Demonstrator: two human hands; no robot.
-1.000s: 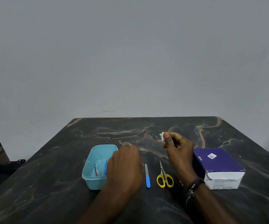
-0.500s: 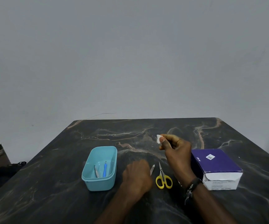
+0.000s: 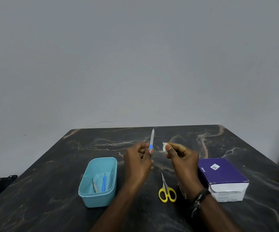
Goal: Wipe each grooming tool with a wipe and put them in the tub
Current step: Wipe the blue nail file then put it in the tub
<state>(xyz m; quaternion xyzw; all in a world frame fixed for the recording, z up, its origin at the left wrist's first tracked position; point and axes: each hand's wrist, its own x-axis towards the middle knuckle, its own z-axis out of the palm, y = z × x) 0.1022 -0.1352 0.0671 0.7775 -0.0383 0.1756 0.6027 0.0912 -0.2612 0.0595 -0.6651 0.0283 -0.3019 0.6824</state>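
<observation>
Lifted off the table (image 3: pixel 51 190), nail file (image 3: pixel 151 138) handle seemingly hidden by left hand (image 3: pixel 138 162).

The table (image 3: pixel 51 190) had a dark, marble-patterned top with pale tan veins and a dull sheen. The tub (image 3: pixel 91 196) looked like smooth turquoise plastic, slightly glossy on its inner walls. Inside it lay a cuticle tool (image 3: pixel 103 183) with a blue plastic handle and a small grey metal implement (image 3: pixel 94 185). The nail file (image 3: pixel 151 139) showed a grey, matt metal blade and a blue plastic grip. The wipe (image 3: pixel 164 147) appeared white, soft and fibrous. The scissors (image 3: pixel 166 190) had bright metal blades and glossy yellow plastic loops. The box (image 3: pixel 222 174) was smooth card, purple above and white at its end. The wall (image 3: pixel 135 64) was matt grey.
</observation>
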